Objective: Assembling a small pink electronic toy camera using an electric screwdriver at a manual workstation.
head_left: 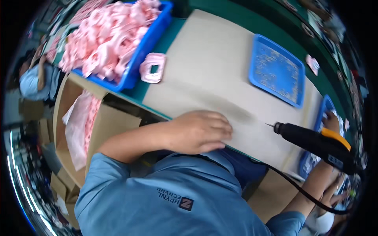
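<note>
Resting flat with loosely spread fingers, the left hand is being kept empty at the near edge of the cardboard sheet, while the right hand is being reached into a small blue tray at the sheet's right edge, its fingers too hidden to tell. A black electric screwdriver is hanging unheld just beside the right forearm. One pink plastic frame is lying at the sheet's far left corner, well apart from both hands, so fastening is judged not yet begun, with a blue bin of pink frames left.

Green workbench, beige mat on top; cardboard boxes beside.
</note>
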The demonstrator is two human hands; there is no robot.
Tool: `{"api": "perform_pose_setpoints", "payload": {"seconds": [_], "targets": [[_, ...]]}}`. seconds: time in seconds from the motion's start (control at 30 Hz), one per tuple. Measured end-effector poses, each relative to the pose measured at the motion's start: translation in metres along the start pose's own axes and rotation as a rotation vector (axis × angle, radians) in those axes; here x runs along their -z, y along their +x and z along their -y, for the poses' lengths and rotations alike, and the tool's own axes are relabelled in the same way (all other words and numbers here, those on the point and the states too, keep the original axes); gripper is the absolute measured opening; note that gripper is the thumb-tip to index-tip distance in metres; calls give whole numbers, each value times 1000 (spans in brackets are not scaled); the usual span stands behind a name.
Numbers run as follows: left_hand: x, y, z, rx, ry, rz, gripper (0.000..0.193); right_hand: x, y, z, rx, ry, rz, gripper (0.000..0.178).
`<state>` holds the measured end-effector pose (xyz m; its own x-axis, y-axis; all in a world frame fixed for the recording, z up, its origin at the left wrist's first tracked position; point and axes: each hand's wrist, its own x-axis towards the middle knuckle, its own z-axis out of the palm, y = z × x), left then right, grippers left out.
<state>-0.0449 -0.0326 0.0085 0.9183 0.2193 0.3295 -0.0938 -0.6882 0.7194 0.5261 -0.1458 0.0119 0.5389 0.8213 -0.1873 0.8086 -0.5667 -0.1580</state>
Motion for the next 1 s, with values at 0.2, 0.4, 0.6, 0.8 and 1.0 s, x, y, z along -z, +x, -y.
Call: {"api": "perform_pose_setpoints", "payload": {"seconds": [0.2, 0.4, 0.6, 0.8, 1.0], "targets": [[94, -41, 6, 402, 1026, 146, 48, -3, 6, -77, 95, 82, -333, 36], [114, -52, 33, 458, 1169, 367, 36, -32, -122, 125, 132, 1016, 210, 52], [100, -26, 44, 454, 928, 298, 35, -44, -156, 193, 378, 962, 691, 45], [96, 8, 22, 363, 791, 282, 49, -58, -154, 233, 512, 850, 760, 45], [110, -8, 47, 315, 951, 398, 69, -64, -149, 253, 663, 1086, 796, 45]]}}
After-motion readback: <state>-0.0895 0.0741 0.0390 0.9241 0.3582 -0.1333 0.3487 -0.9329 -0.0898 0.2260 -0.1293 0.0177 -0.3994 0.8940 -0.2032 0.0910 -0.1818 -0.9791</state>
